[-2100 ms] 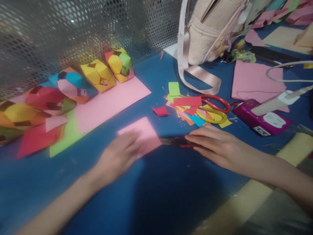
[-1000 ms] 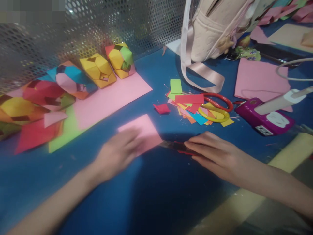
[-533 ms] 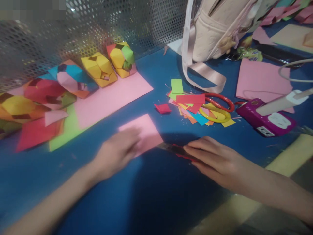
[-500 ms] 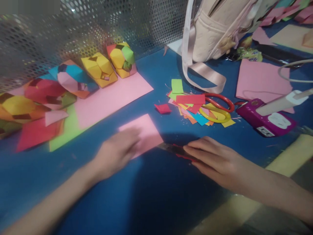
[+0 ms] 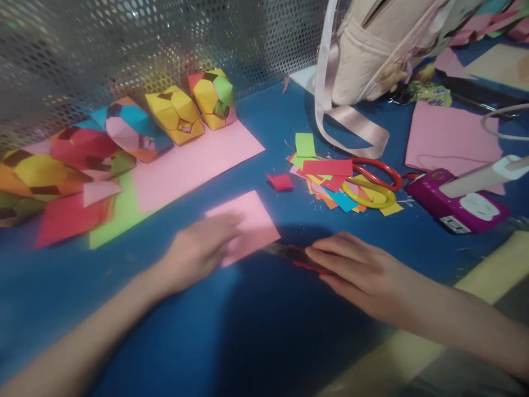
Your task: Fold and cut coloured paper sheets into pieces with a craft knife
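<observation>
My left hand (image 5: 200,248) grips a pink paper (image 5: 254,220) by its left side, fingers closed over it; they are slightly blurred. Fingers wrapped round it, my right hand (image 5: 351,270) holds a utility knife (image 5: 303,259) with a dark and red handle. Its blade points left and meets the paper's lower right edge; whether the tip lies under or inside a fold I cannot tell. Just beyond the paper lies a small folded red paper piece (image 5: 281,182).
Folded paper shapes (image 5: 177,116) line the perforated metal panel (image 5: 264,49) on larger paper sheets (image 5: 198,160). Coloured scraps (image 5: 330,173) and red-and-yellow scissors (image 5: 378,179) lie ahead. On the right are a purple power adapter (image 5: 457,201), pink sheets (image 5: 450,135) and a pale backpack (image 5: 363,60).
The view has shifted slightly, so the background sits a little further right. My right hand and the knife have moved slightly left relative to the paper. Both hands keep their hold.
</observation>
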Available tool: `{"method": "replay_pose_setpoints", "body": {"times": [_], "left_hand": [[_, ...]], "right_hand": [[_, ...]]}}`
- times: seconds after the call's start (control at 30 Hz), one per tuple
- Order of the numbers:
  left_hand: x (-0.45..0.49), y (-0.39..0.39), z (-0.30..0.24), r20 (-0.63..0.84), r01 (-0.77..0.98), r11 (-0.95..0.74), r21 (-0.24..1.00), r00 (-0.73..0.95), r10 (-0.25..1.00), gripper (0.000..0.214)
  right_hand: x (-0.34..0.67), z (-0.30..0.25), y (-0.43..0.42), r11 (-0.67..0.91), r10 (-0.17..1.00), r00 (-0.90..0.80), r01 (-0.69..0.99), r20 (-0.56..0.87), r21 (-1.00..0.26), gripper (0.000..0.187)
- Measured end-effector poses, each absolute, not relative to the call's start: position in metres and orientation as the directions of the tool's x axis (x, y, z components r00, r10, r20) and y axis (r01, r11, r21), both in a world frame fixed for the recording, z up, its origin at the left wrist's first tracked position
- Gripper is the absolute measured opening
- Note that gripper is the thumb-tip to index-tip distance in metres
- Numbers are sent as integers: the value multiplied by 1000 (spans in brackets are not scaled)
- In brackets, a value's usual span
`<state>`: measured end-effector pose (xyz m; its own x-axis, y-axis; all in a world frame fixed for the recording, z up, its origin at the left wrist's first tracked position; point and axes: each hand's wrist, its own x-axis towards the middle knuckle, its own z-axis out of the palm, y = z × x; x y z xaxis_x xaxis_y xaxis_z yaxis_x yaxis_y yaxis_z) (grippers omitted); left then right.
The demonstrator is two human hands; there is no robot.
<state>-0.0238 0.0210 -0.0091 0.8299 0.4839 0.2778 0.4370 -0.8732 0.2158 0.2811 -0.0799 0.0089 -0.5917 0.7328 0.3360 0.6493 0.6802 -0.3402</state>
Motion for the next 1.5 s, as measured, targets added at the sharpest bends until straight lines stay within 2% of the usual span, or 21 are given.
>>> {"method": "replay_pose_setpoints", "body": {"times": [0.23,0.63,1.5], "left_hand": [[-22,20,-10,273,458,-863,215,820,503,30],[-23,20,-12,290,456,-867,203,818,498,29],[-24,19,-13,297,444,-878,180,826,479,33]], "right_hand": [[278,8,-80,709,703,-609,634,366,-308,23],[269,8,-87,714,690,-609,662,390,-229,29],[258,7,-83,721,692,-620,617,370,-314,27]]}}
